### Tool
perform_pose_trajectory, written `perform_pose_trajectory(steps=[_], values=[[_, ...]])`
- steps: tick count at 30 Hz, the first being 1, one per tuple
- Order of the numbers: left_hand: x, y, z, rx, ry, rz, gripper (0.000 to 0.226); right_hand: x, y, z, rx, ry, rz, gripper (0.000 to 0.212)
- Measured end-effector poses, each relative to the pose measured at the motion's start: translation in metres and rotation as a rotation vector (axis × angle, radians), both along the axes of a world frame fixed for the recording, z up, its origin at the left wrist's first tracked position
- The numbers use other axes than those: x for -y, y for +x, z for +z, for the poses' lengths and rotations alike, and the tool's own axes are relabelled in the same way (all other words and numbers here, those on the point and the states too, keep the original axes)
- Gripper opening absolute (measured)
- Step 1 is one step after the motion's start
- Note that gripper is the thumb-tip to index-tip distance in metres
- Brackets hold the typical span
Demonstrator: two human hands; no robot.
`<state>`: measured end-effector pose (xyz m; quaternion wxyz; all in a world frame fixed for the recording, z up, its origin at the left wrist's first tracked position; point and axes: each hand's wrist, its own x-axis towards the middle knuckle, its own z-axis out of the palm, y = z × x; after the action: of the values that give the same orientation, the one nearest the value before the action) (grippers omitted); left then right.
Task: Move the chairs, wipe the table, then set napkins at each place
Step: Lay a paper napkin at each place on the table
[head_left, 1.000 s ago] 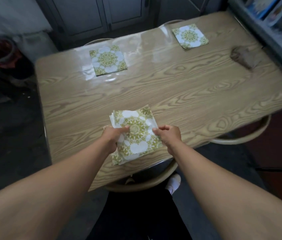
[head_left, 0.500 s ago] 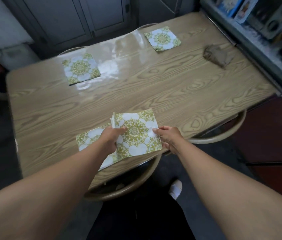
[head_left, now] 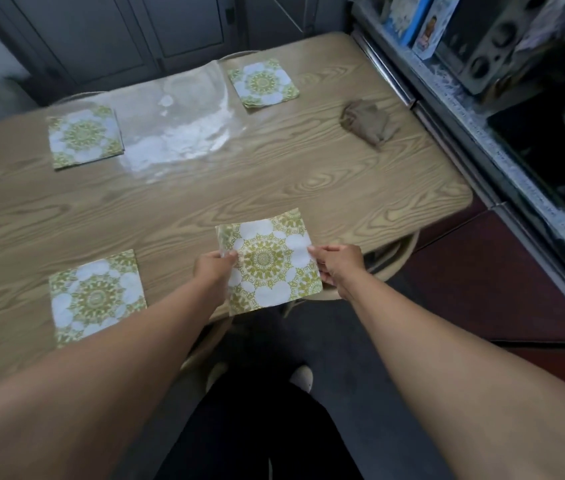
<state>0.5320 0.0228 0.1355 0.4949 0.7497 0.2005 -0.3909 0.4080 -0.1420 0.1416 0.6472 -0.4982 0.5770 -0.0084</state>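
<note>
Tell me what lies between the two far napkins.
Nothing but bare tabletop with a bright sheen, between the far-left napkin and far-right napkin, in the head view.

On table (head_left: pixel 343 188): far-left napkin (head_left: pixel 84 137), far-right napkin (head_left: pixel 263 83), near-left napkin (head_left: pixel 95 296); cloth (head_left: pixel 367 123) right of far-right napkin; fourth napkin (head_left: pixel 269 259) over near edge.

1 head-worn wide-angle view, down and forward over the table (head_left: pixel 274 181)

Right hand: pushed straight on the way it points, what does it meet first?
The held napkin, which the right hand pinches; beyond it the line seems to run over bare table, between the far-left napkin and far-right napkin, though depth is unclear.
</note>
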Motion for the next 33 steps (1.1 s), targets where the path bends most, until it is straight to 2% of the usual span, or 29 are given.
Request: perform_pose_trajectory(steps=[5, 8, 16, 21, 33], values=[[0.036, -0.008, 0.005, -0.006, -0.034, 0.04, 0.025, 0.031, -0.007, 0.005, -0.002, 0.044, 0.038, 0.018], [0.056, 0.001, 0.001, -0.026, -0.053, 0.03, 0.036, 0.048, -0.007, 0.007, -0.054, -0.035, 0.121, 0.022], [0.12, 0.011, 0.001, -0.18, -0.102, -0.109, 0.025, 0.113, 0.003, 0.005, -0.146, -0.216, 0.108, 0.019], [0.15, 0.016, 0.001, -0.178, -0.073, -0.141, 0.035, 0.138, 0.011, -0.001, -0.195, -0.254, 0.153, 0.019], [0.205, 0.004, -0.013, -0.113, -0.039, 0.002, 0.033, 0.215, 0.023, -0.019, -0.284, -0.346, 0.353, 0.012]])
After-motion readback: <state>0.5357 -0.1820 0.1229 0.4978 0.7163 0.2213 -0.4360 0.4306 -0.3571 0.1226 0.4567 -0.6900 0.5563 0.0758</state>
